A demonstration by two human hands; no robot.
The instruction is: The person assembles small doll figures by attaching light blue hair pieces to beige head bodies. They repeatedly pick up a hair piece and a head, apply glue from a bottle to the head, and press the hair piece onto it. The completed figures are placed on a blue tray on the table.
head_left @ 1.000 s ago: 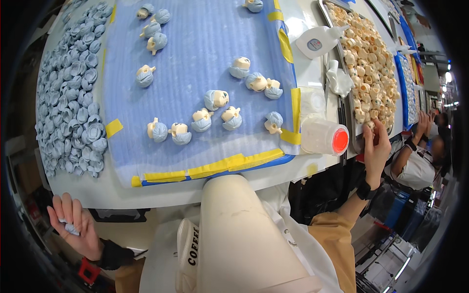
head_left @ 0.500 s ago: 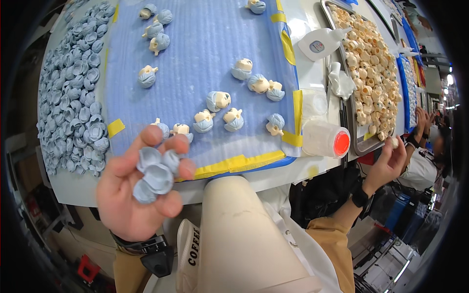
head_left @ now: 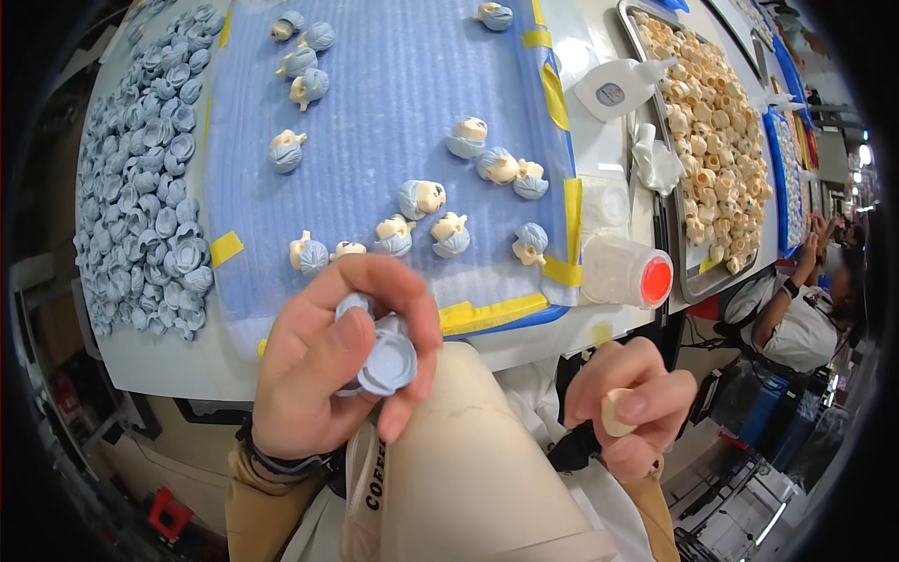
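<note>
Several pale blue doll hair pieces (head_left: 389,363), cup-shaped and hollow, sit in my left hand (head_left: 323,361), whose fingers curl around them in front of the table's near edge. To the right, my right hand (head_left: 632,403) pinches a small cream doll face piece (head_left: 616,412) between thumb and fingers. Its far side is hidden by the fingers. On the blue padded mat (head_left: 375,140) beyond my hands lie several doll heads (head_left: 451,234) with blue hair joined to cream faces. My left fingers partly cover one cream face (head_left: 348,249) there.
A heap of blue hair pieces (head_left: 150,178) covers the table's left. At right, a metal tray (head_left: 688,267) holds many cream face pieces. Between mat and tray stand a white squeeze bottle (head_left: 609,89), a clear cup with a red disc (head_left: 654,278) and crumpled tissue (head_left: 655,159). Co-workers sit far right.
My right hand has come from the tray toward my body, bringing the cream face piece. My left hand has moved right, and its fingers have curled closer around the hair pieces.
</note>
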